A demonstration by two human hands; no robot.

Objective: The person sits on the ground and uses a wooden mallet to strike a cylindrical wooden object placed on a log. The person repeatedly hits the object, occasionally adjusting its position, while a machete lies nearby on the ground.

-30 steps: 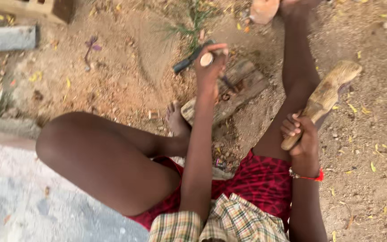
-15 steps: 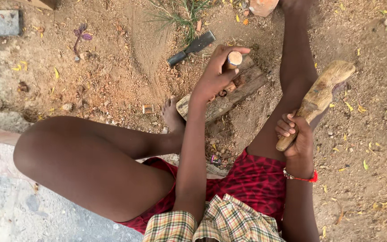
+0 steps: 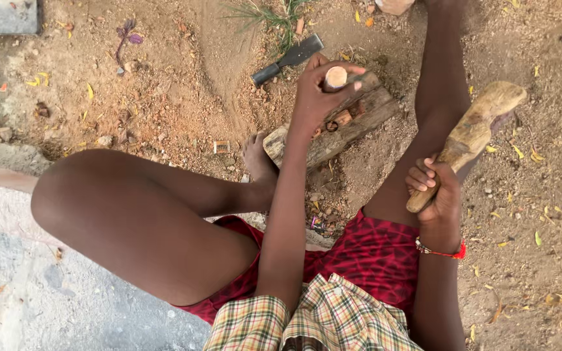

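Left hand shifted over plank.

- The ground was bare reddish-brown dirt, strewn with small stones and yellow dry leaves.
- A weathered wooden block lay flat on it, between the person's legs.
- A dark flat chisel lay on the dirt just beyond the block, beside a grass tuft.
- A grey concrete slab edged the dirt at the lower left.
- A grey brick lay at the top left.
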